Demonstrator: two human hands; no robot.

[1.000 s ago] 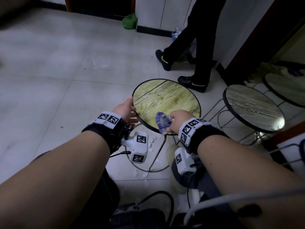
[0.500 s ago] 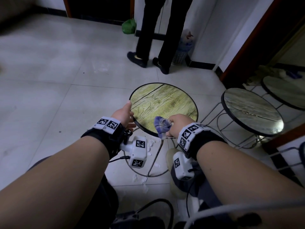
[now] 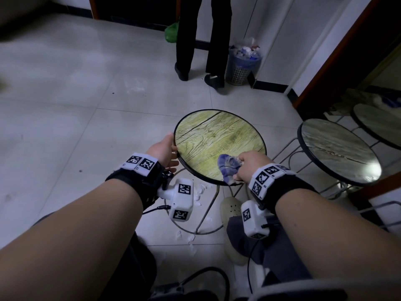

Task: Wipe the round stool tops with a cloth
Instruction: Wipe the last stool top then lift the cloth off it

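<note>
A round stool with a green wood-grain top [image 3: 219, 140] and black rim stands in front of me on thin metal legs. My left hand [image 3: 163, 149] grips its left rim, thumb on the edge. My right hand [image 3: 249, 165] holds a crumpled blue-and-white cloth [image 3: 227, 167] against the near right part of the top. A second round stool [image 3: 338, 148] stands to the right, its top greyish and shiny. Part of a third stool top [image 3: 377, 124] shows at the far right edge.
A person in dark trousers [image 3: 201, 40] stands on the tiled floor beyond the stool, beside a full waste basket [image 3: 242, 61]. A green bag [image 3: 171, 32] lies by the far wall. White scraps [image 3: 199, 190] litter the floor under the stool. My beige shoe [image 3: 231, 210] is below it.
The person beyond has walked left and farther away toward the wall. My view has tilted up a little. Both hands stay at the stool, the cloth still near the front edge.
</note>
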